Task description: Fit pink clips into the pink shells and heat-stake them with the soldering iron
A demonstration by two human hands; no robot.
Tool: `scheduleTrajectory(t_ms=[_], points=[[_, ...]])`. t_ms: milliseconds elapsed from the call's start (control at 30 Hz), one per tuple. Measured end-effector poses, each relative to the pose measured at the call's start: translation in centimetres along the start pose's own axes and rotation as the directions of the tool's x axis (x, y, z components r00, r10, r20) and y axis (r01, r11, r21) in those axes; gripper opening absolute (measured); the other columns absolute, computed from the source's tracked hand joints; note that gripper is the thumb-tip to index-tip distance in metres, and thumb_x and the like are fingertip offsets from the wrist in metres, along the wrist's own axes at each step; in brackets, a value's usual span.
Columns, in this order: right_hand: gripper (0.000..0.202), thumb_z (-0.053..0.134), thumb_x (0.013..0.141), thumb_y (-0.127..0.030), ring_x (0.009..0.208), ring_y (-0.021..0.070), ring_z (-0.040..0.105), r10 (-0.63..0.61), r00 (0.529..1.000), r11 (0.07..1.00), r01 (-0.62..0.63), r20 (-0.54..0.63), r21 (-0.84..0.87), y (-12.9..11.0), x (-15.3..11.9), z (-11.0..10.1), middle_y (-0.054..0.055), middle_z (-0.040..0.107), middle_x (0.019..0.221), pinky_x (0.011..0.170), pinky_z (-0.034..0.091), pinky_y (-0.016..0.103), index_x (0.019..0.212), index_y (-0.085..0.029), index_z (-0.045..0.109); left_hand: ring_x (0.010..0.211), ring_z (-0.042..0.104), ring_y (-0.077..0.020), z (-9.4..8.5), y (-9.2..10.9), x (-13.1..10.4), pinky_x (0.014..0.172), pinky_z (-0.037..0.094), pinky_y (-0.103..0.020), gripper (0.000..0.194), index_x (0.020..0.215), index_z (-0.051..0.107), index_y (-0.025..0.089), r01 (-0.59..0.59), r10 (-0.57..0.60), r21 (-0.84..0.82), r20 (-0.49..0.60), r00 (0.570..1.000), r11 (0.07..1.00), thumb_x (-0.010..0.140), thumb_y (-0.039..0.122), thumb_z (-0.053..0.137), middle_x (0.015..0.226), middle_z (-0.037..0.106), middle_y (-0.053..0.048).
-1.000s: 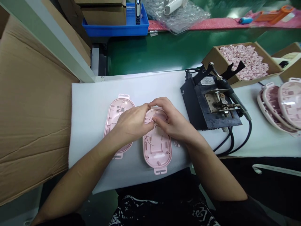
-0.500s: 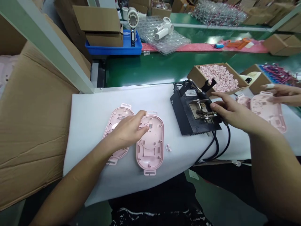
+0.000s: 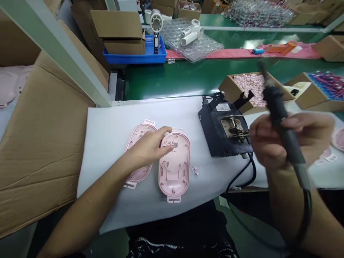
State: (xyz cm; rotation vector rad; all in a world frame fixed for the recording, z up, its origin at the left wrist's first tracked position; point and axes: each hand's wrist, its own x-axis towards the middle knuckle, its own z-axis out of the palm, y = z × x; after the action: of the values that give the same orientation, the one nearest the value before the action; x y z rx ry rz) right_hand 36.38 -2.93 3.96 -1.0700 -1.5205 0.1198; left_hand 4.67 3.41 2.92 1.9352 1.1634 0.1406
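Note:
My left hand (image 3: 152, 145) grips the upper left rim of an oval pink plastic shell (image 3: 174, 175), its thumb over the inside and its forefinger at the top edge. A second pink shell (image 3: 138, 175) lies partly hidden under that hand and wrist. Raised on the right, my right hand (image 3: 292, 138) is wrapped round the dark handle of a soldering iron (image 3: 281, 111). The iron is blurred, with its tip pointing up and away and its cord hanging below. Small pink plastic pieces (image 3: 195, 171) lie just right of the nearer shell.
A black box with a metal mechanism (image 3: 223, 129) stands between my hands, black cables (image 3: 242, 175) at its front. Behind are cartons of small pink parts (image 3: 248, 84) and coloured wires (image 3: 329, 84). A post (image 3: 64, 57) and large carton (image 3: 43, 143) border the left.
My right hand has left the black box and come up to the right, now with the soldering iron in it. The other person's hand at far right is out of sight. My left hand stays put.

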Motion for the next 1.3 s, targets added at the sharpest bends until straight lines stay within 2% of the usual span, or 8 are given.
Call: scheduleTrajectory(t_ms=[100, 200, 267, 333, 400, 533, 833, 1300], points=[[0.027, 0.072, 0.093, -0.053, 0.046, 0.0104, 0.047, -0.079, 0.997, 0.938, 0.077, -0.007, 0.337, 0.4, -1.8, 2.6, -0.004, 0.047, 0.059, 0.042, 0.04, 0.026, 0.097, -0.027, 0.068, 0.076, 0.064, -0.0212, 0.1, -0.2, 0.2, 0.064, 0.046, -0.034, 0.057, 0.144, 0.049, 0.023, 0.024, -0.024, 0.009, 0.001, 1.0, 1.0, 0.093, 0.043, 0.061, 0.092, 0.067, -0.005], [0.031, 0.056, 0.101, -0.051, 0.052, 0.0164, 0.057, 0.021, 0.991, 0.872, -0.082, 0.13, 0.482, 0.3, -3.3, 3.6, 0.001, 0.062, 0.071, 0.043, 0.047, 0.03, 0.11, -0.025, 0.068, 0.069, 0.062, -0.0198, 0.2, -0.2, 0.3, 0.059, 0.044, -0.033, 0.06, 0.145, 0.049, 0.023, 0.049, -0.049, 0.027, -0.008, 0.999, 0.998, 0.091, 0.043, 0.062, 0.089, 0.066, -0.004], [0.033, 0.057, 0.101, -0.046, 0.064, 0.0222, 0.067, 0.048, 0.971, 0.862, -0.159, 0.235, 0.481, 0.3, -3.9, 3.5, 0.007, 0.068, 0.082, 0.047, 0.053, 0.035, 0.118, -0.02, 0.068, 0.061, 0.059, -0.0186, 0.3, -0.1, 0.4, 0.054, 0.04, -0.032, 0.059, 0.144, 0.05, 0.023, 0.07, -0.07, 0.04, -0.016, 0.997, 0.997, 0.088, 0.04, 0.062, 0.079, 0.063, -0.001], [0.021, 0.064, 0.095, -0.027, 0.068, 0.0233, 0.069, -0.005, 0.955, 0.881, -0.136, 0.298, 0.453, 0.3, -4.2, 3.0, 0.007, 0.068, 0.081, 0.051, 0.055, 0.036, 0.112, -0.017, 0.07, 0.059, 0.057, -0.0181, 0.4, 0.0, 0.5, 0.052, 0.038, -0.031, 0.058, 0.14, 0.052, 0.023, 0.085, -0.083, 0.052, -0.038, 0.996, 0.995, 0.085, 0.036, 0.063, 0.075, 0.062, 0.0], [0.023, 0.071, 0.085, -0.012, 0.066, 0.0217, 0.068, -0.035, 0.934, 0.927, -0.102, 0.355, 0.36, 0.4, -4.3, 2.6, 0.005, 0.068, 0.08, 0.052, 0.056, 0.035, 0.107, -0.018, 0.07, 0.063, 0.059, -0.0189, 0.5, 0.1, 0.6, 0.053, 0.038, -0.031, 0.057, 0.137, 0.055, 0.022, 0.081, -0.077, 0.063, -0.064, 0.995, 0.995, 0.082, 0.034, 0.065, 0.078, 0.063, -0.001], [0.018, 0.076, 0.082, -0.016, 0.062, 0.0184, 0.069, 0.033, 0.893, 0.983, -0.109, 0.449, 0.145, -0.1, -4.3, 2.4, 0.002, 0.071, 0.079, 0.049, 0.056, 0.03, 0.096, -0.022, 0.067, 0.063, 0.059, -0.0189, 0.7, 0.1, 0.8, 0.052, 0.037, -0.03, 0.053, 0.132, 0.056, 0.022, 0.068, -0.06, 0.086, -0.093, 0.994, 0.994, 0.081, 0.033, 0.065, 0.072, 0.062, 0.0], [0.013, 0.075, 0.082, -0.011, 0.054, 0.0154, 0.064, -0.006, 0.978, 0.999, -0.004, 0.208, 0.047, -0.8, -5.0, 3.7, -0.002, 0.067, 0.067, 0.041, 0.049, 0.028, 0.081, -0.023, 0.069, 0.056, 0.056, -0.0158, 1.0, 0.2, 0.7, 0.048, 0.035, -0.028, 0.054, 0.133, 0.056, 0.024, 0.034, -0.027, 0.063, -0.11, 0.994, 0.997, 0.08, 0.03, 0.066, 0.066, 0.059, 0.003], [0.015, 0.074, 0.081, -0.006, 0.053, 0.0143, 0.064, -0.078, 0.965, 0.995, 0.058, 0.25, 0.087, -0.7, -4.8, 3.6, -0.002, 0.066, 0.066, 0.042, 0.053, 0.026, 0.082, -0.02, 0.071, 0.055, 0.056, -0.0142, 1.3, -0.4, 0.8, 0.047, 0.036, -0.027, 0.056, 0.134, 0.057, 0.022, -0.007, 0.015, 0.068, -0.122, 0.992, 0.998, 0.081, 0.034, 0.068, 0.068, 0.062, 0.003]])
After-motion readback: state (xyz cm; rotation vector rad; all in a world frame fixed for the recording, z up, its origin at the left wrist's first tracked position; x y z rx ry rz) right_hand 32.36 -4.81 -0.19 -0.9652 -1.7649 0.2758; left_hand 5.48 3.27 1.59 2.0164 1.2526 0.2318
